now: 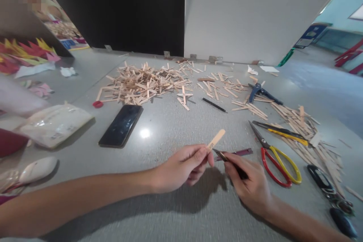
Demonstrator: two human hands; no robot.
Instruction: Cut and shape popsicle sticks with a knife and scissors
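My left hand [187, 164] pinches a flat wooden craft stick [217, 138] between thumb and fingers, its rounded end pointing up and to the right. Small dark marks show on the stick near the thumb. In my right hand [251, 181] is a dark pen-like tool [225, 157], gripped as for writing. Its pointed tip lies close to the stick's lower edge; whether they touch I cannot tell. A maroon utility knife [241, 152] rests on the table just behind the right fingers. Scissors [272, 155] with one red and one yellow handle lie to the right.
Behind are a large heap of craft sticks [141, 83], a thin black pen [214, 104] and blue-handled pliers [261, 92]. On the left lie a phone [121, 125], a plastic packet [58, 124] and a white mouse [38, 170]. A yellow-black cutter [280, 132] and keys [344, 205] sit right.
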